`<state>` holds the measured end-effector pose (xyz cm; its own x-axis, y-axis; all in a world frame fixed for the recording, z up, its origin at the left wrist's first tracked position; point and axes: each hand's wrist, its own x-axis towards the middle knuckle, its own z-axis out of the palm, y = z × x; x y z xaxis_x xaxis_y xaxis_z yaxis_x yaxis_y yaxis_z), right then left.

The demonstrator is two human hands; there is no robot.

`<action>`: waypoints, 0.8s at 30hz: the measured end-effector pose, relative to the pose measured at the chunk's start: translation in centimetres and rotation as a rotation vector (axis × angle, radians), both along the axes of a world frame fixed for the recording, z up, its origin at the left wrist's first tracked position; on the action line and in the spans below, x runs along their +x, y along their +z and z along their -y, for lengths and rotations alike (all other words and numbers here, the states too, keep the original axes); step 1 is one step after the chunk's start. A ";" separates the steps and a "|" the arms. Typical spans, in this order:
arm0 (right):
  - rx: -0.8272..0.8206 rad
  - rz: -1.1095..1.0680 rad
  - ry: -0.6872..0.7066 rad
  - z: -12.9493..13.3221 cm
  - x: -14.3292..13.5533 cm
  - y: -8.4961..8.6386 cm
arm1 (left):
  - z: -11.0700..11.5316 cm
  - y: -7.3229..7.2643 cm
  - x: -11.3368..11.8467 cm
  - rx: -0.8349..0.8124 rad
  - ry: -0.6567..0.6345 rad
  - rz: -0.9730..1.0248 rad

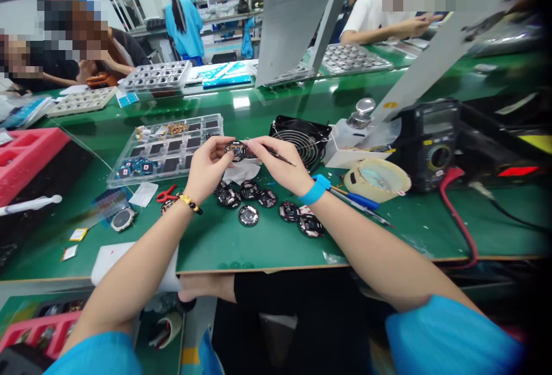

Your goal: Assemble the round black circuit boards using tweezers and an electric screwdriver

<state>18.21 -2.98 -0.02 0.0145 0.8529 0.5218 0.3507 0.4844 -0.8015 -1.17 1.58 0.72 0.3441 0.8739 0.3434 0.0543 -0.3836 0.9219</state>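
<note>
Pinched in my left hand (210, 167) is a round black watch-like housing (236, 150) with small metal parts inside. My right hand (282, 162) is closed around dark tweezers (282, 157), its fingertips at the housing's right side. Whether the tweezer tips touch the housing is hidden by my fingers. Below my hands, several similar round housings lie on the green bench, among them one housing (249, 215) apart at the front and another housing (311, 225) near my right wrist. A crumpled white tissue (241, 172) lies just under the held piece.
A clear compartment tray (164, 178) of small parts stands behind my left hand, red-handled pliers (166, 194) near it. To the right are a fan (297, 136), a dispenser bottle (362, 115), a cream-coloured round tub (377, 182) and a multimeter (433, 133). Other people sit across the bench.
</note>
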 end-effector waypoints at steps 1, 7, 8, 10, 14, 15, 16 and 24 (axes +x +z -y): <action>-0.006 -0.003 0.014 0.0 -0.1 0.0 | 0.0 0.0 0.0 0.014 0.017 -0.012; -0.026 0.024 0.041 0.3 -0.1 0.1 | 0.2 0.0 0.0 0.109 0.091 -0.080; -0.023 0.036 0.040 0.3 -0.1 0.1 | 0.3 0.0 0.0 0.131 0.098 -0.092; -0.011 0.051 0.036 0.3 0.0 0.0 | 0.4 0.0 0.0 0.171 0.110 -0.115; 0.022 0.089 0.020 0.4 -0.1 -0.1 | 0.7 0.2 0.1 0.216 0.118 -0.138; 0.025 0.098 0.014 0.4 -0.1 -0.1 | 0.7 0.2 0.1 0.218 0.118 -0.140; 0.026 0.107 0.009 0.4 -0.1 -0.1 | 0.7 0.2 0.1 0.218 0.119 -0.142; 0.027 0.134 0.001 0.5 -0.1 0.1 | 0.8 0.4 0.1 0.220 0.134 -0.137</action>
